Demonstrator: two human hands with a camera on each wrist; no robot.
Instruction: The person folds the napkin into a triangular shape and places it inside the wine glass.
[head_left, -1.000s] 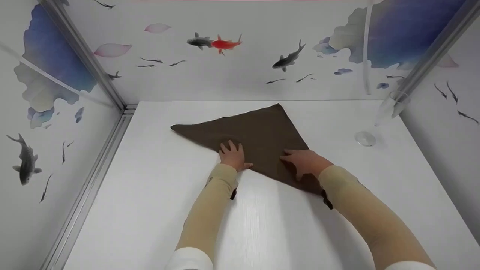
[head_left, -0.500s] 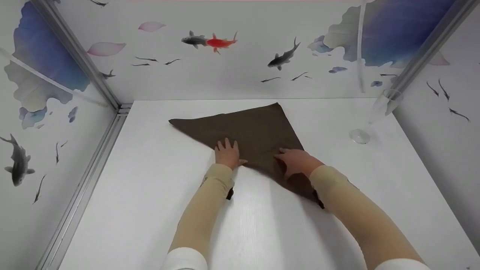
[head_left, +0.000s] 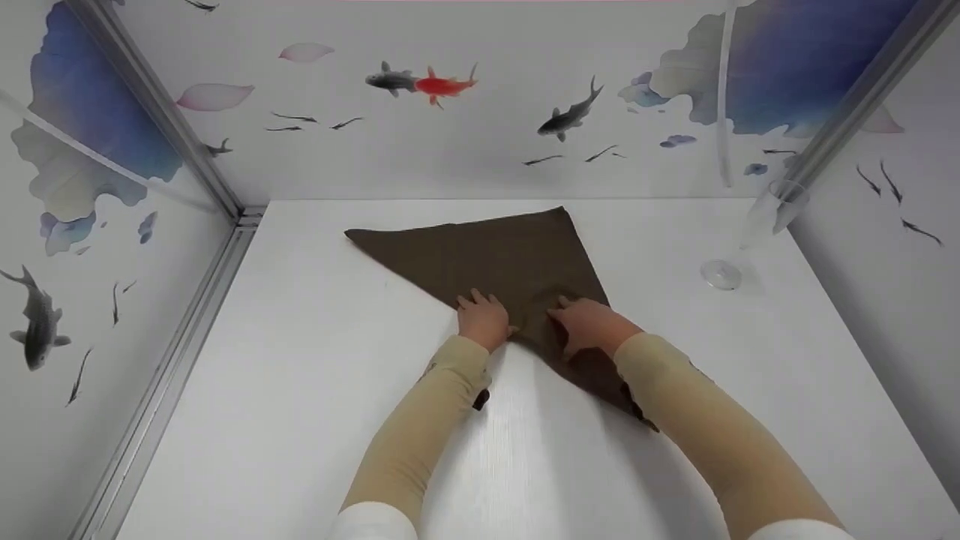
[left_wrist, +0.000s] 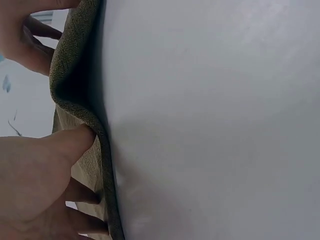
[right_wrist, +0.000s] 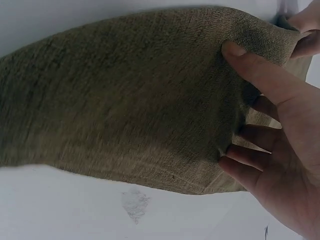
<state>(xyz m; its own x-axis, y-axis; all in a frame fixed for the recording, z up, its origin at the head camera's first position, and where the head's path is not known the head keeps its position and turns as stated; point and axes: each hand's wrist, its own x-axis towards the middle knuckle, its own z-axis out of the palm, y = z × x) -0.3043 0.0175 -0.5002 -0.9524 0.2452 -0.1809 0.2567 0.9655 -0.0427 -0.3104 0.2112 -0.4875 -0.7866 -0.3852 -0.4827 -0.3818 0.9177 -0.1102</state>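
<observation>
A brown cloth (head_left: 480,259), folded roughly into a triangle, lies on the white table. My left hand (head_left: 484,321) rests on its near edge, fingers spread. In the left wrist view the thumb of that hand (left_wrist: 37,185) lies against the cloth edge (left_wrist: 106,185). Just to the right, my right hand (head_left: 592,326) pinches a raised ridge of the cloth. From the right wrist, the thumb of the right hand (right_wrist: 295,145) shows on one side of the gathered cloth (right_wrist: 125,100) and the curled fingers on the other. The near right corner trails under the right forearm.
A clear stemmed glass (head_left: 772,214) stands on its round base at the table's right side. White panels (head_left: 465,142) printed with fish and petals close off the back and sides, with metal rails (head_left: 244,240) at the corners.
My left hand has moved right along the near edge, closer to the right hand. The cloth's near right corner has shifted toward me, and a ridge has risen at the right hand.
</observation>
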